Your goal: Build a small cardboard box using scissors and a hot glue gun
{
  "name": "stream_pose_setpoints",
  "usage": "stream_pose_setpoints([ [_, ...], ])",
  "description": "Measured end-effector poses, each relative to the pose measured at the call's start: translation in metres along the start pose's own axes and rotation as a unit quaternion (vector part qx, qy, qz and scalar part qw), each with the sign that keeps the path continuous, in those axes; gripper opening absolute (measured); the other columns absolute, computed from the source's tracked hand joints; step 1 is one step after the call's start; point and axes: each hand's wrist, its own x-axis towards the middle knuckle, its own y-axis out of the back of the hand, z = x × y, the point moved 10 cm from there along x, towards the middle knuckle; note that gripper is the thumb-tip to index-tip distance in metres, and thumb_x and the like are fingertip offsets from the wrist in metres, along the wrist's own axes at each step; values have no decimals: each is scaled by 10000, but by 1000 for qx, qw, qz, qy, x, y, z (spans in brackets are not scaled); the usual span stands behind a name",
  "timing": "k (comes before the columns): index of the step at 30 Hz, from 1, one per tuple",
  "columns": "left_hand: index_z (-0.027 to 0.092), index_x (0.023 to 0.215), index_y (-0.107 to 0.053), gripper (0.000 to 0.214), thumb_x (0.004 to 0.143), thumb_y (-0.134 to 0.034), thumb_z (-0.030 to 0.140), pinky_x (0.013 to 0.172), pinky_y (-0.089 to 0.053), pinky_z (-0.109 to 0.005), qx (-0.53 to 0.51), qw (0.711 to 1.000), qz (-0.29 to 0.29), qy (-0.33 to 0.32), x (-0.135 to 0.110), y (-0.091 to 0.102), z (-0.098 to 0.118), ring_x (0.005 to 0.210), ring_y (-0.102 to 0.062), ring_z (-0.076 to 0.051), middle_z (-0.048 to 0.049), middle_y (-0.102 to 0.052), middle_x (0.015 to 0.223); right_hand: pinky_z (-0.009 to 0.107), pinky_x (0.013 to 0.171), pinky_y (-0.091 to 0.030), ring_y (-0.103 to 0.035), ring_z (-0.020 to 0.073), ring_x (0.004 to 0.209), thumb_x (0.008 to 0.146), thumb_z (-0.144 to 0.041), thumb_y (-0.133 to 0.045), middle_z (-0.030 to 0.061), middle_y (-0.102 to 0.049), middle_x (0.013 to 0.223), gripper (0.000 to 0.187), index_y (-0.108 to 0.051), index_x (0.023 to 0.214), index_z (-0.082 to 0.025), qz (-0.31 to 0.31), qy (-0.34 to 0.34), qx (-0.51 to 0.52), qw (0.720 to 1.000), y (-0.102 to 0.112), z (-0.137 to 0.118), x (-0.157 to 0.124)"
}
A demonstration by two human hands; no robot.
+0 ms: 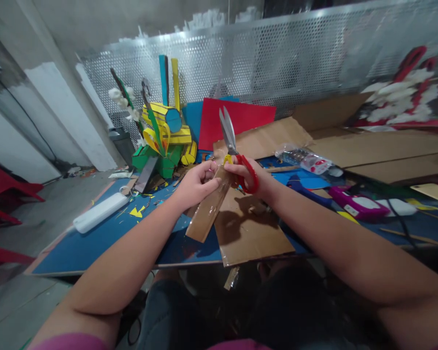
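My left hand (195, 183) is closed on the top end of a narrow strip of brown cardboard (208, 210) that slants down to the left over the table. My right hand (245, 176) grips red-handled scissors (230, 141), whose steel blades point up and are slightly apart. The two hands meet at the strip's upper end. Under them lies a larger flat piece of brown cardboard (250, 228) on a blue board (95, 243).
A yellow, green and blue paper model (164, 138) stands at the back left, with red and blue sheets (237, 119) behind it. Large cardboard sheets (379, 146), a plastic bottle (304, 159), a purple tool (357, 204) and a white tube (100, 212) lie around. A perforated metal panel (277, 58) backs the table.
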Motion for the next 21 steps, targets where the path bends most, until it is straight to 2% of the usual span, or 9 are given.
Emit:
stream_pose_setpoints([
  [4,240,937,-589,306,837,-822,412,663,-447,-281,-26,999,-41,-21,0,-8,6,709,-625,-164,12,-696,840,296,524,-382,-503,154,592,692,-538,-990,-19,-569,665,467,-627,734,-247,-11,5,42,999,-1,-3,0],
  [9,243,950,-581,355,805,-843,433,641,-419,-272,-32,999,-29,-20,1,-4,6,672,-590,-147,26,-673,810,290,521,-392,-534,157,573,655,-469,-943,-20,-602,675,383,-683,819,-240,-19,-4,57,998,3,0,2],
  [12,243,912,-588,329,795,-846,410,611,-401,-266,-36,999,-24,-28,1,-2,9,628,-549,-135,40,-630,747,293,542,-414,-566,167,602,644,-455,-921,-7,-630,704,379,-651,802,-242,-21,-6,68,997,6,2,4],
  [15,238,960,-642,277,799,-801,399,678,-524,-300,-88,996,-21,-6,1,-2,5,718,-671,-180,-3,-731,858,296,546,-423,-589,173,645,667,-466,-927,-1,-652,755,404,-606,788,-253,-18,-6,83,996,7,3,4],
  [17,233,1071,-694,343,770,-761,384,742,-599,-356,-148,989,-4,28,2,0,-3,821,-757,-237,-48,-803,985,291,545,-422,-605,167,666,707,-479,-941,-1,-664,794,418,-600,791,-252,-13,-9,84,996,8,3,4],
  [19,216,1137,-723,446,722,-739,380,744,-622,-383,-199,978,22,58,2,4,-11,823,-779,-261,-74,-825,977,284,540,-415,-600,152,654,743,-495,-953,-2,-661,798,431,-605,774,-241,-7,-14,73,997,9,4,4],
  [21,192,1086,-742,439,702,-732,405,721,-618,-379,-221,972,39,66,3,8,-12,769,-760,-253,-82,-813,895,279,522,-399,-578,140,618,743,-520,-970,-1,-645,754,451,-626,745,-228,-1,-17,48,999,10,5,4],
])
